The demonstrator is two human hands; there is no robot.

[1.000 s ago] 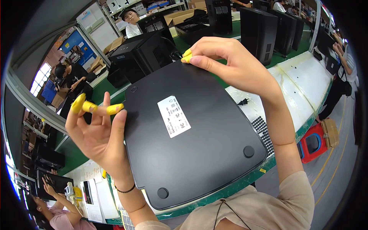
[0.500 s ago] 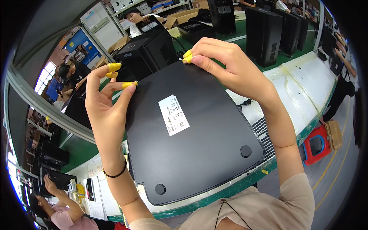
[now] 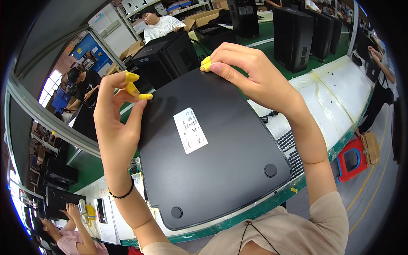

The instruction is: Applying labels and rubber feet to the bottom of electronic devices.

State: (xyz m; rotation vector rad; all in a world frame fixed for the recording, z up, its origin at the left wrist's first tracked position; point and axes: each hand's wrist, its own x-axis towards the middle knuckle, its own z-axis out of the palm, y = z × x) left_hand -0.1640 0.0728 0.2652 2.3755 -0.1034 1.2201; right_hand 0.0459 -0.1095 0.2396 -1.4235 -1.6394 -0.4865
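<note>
A black boxy appliance (image 3: 229, 140) lies in front of me with its flat panel up. The panel carries a white printed label (image 3: 190, 131) and two round black feet (image 3: 270, 171) near its near corners. My left hand (image 3: 121, 108), with yellow finger cots, is at the far left corner, thumb and a finger pinched together; what lies between them is hidden. My right hand (image 3: 250, 72) is closed at the far right corner, its yellow-tipped fingers and thumb pressed together against the panel. Those fingertips cover whatever is under them.
The green-edged bench has a white cover (image 3: 335, 93) on the right. Beside the appliance are a black plug (image 3: 271, 114) and a mat of small black dots (image 3: 289, 142). More black appliances (image 3: 163, 61) stand on the far green bench. Co-workers sit around; a red stool (image 3: 352, 159) stands right.
My left fingers have lifted slightly at the far left corner, and their shadow now falls on the panel. The appliance has shifted slightly left. Across the bench a co-worker has straightened up.
</note>
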